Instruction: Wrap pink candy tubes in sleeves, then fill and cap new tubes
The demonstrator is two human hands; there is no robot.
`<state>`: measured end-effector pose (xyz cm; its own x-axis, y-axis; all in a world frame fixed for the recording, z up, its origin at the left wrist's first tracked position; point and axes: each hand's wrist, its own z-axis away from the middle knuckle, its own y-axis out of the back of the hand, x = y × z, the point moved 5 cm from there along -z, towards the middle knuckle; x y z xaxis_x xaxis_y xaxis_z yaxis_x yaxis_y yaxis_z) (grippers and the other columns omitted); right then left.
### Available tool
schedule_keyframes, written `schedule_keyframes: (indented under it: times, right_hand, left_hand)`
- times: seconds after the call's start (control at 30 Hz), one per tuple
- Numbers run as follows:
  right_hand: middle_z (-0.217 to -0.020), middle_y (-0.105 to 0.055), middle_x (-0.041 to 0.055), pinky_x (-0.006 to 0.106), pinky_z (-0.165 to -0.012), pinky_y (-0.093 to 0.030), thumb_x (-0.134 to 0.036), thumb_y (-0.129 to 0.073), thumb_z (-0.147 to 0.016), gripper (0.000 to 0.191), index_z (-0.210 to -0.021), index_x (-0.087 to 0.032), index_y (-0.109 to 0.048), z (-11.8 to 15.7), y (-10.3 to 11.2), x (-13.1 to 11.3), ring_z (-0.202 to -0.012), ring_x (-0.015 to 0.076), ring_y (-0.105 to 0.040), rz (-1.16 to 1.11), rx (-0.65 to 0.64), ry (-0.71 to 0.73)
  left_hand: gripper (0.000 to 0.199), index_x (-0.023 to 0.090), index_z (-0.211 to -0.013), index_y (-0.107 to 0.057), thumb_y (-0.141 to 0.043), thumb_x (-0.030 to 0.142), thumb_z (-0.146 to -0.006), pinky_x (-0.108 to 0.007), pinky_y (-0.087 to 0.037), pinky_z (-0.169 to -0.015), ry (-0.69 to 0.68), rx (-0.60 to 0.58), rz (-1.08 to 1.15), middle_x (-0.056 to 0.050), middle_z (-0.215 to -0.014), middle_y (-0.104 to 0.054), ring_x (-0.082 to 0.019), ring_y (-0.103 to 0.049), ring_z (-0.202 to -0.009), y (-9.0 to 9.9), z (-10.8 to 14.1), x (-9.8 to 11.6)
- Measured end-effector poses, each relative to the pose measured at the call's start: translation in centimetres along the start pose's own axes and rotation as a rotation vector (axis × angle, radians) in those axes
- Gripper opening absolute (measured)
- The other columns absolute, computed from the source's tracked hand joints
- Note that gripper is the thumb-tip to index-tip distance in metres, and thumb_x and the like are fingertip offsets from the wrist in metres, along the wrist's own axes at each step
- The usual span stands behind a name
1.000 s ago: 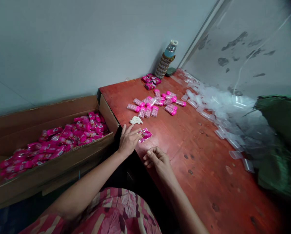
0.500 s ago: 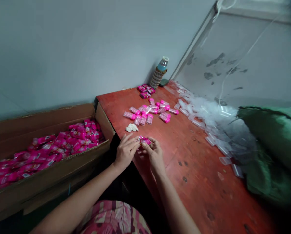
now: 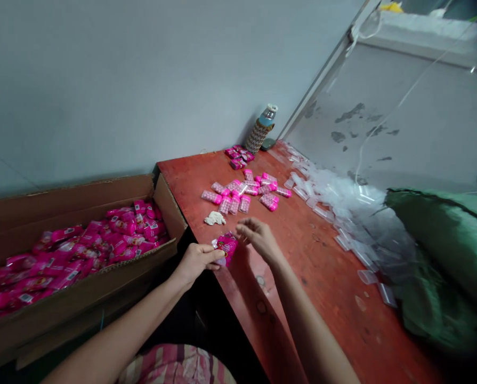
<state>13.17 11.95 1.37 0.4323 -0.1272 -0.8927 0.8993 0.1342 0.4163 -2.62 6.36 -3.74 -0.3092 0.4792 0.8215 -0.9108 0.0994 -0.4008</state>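
My left hand (image 3: 200, 262) pinches the lower left edge of a pink printed plastic packet (image 3: 227, 246) between thumb and fingers, over the near edge of the table. Just to the right of the packet, my right hand (image 3: 258, 238) is raised with its fingers loosely bent and apart, and nothing shows in it. Beyond the hands lies a crumpled white lump (image 3: 215, 218). Farther back, several small clear containers with pink caps (image 3: 244, 204) lie in a loose group, with pink beads or pellets visible inside.
At left, a long cardboard box (image 3: 168, 200) holds many pink wrapped packs (image 3: 122, 226). Pink packs (image 3: 238, 162) and a bottle in a woven sleeve (image 3: 258, 133) stand at the back of the red table (image 3: 314, 298). Clear plastic containers (image 3: 354, 213) spill from a green sack (image 3: 442, 240).
My right hand has come off the pink packet and moved up and right. The left hand has lowered slightly, and the packet now shows its printed face flat.
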Motion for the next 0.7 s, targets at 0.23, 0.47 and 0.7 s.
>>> schedule_keyframes:
  times: [0.23,0.47,0.7]
  right_hand:
    - [-0.107,-0.057,0.0181,0.039,-0.078,-0.042,-0.042,-0.041,-0.084,0.04,-0.107,-0.012,-0.053,-7.4,2.4,0.0,-0.097,0.0289,-0.056,0.842,0.304,-0.091]
    - [-0.105,-0.059,0.0203,0.04,-0.077,-0.043,-0.032,-0.04,-0.084,0.033,-0.103,-0.011,-0.058,-7.0,3.3,1.1,-0.097,0.0313,-0.058,1.013,0.203,-0.17]
    - [-0.094,-0.063,0.0227,0.04,-0.072,-0.044,-0.018,-0.043,-0.079,0.024,-0.093,-0.009,-0.06,-1.5,5.0,2.0,-0.088,0.0325,-0.061,1.087,0.213,-0.228]
  left_hand:
    - [0.016,0.008,-0.059,-0.064,-0.075,0.019,-0.059,-0.019,-0.052,-0.05,0.11,0.161,0.284,-0.006,-0.058,-0.064,-0.01,-0.059,-0.051,0.7,0.2,-0.6]
    - [0.011,0.011,-0.064,-0.058,-0.069,0.012,-0.068,-0.021,-0.054,-0.052,0.138,0.244,0.586,-0.003,-0.06,-0.064,-0.01,-0.061,-0.052,1.0,0.1,0.1]
    - [0.004,0.012,-0.074,-0.06,-0.064,0.013,-0.073,-0.027,-0.056,-0.065,0.15,0.329,0.794,-0.006,-0.068,-0.066,-0.016,-0.066,-0.065,0.1,-0.6,-0.1]
